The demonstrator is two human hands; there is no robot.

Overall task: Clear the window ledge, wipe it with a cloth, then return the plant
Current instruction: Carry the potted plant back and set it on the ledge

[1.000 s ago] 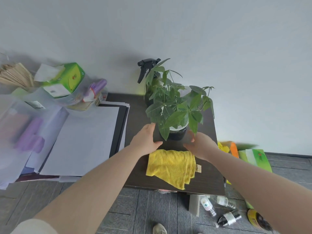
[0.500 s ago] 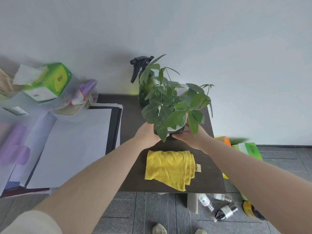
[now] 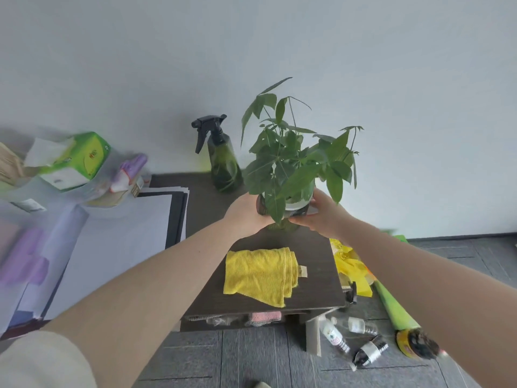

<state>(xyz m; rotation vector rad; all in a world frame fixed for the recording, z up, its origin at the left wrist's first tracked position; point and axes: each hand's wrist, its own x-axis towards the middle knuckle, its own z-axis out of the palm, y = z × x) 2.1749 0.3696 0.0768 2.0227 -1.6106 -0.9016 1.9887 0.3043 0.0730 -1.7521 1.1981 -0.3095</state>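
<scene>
A leafy green plant (image 3: 291,161) grows in a dark glass pot (image 3: 288,211). My left hand (image 3: 246,214) grips the pot's left side and my right hand (image 3: 321,214) grips its right side. The pot appears raised slightly above the dark ledge surface (image 3: 316,256). A folded yellow cloth (image 3: 260,273) lies on the ledge just in front of the pot. A green spray bottle (image 3: 223,166) with a black trigger stands against the wall, left of the plant.
Stacked white papers (image 3: 120,245) and a green tissue box (image 3: 75,161) sit to the left. On the grey floor at right lie small bottles (image 3: 352,337), a green roll (image 3: 397,309) and yellow plastic (image 3: 349,264). A white wall stands behind.
Both hands closed around the pot from its sides. The plant now sits higher and further right, clear of the spray bottle.
</scene>
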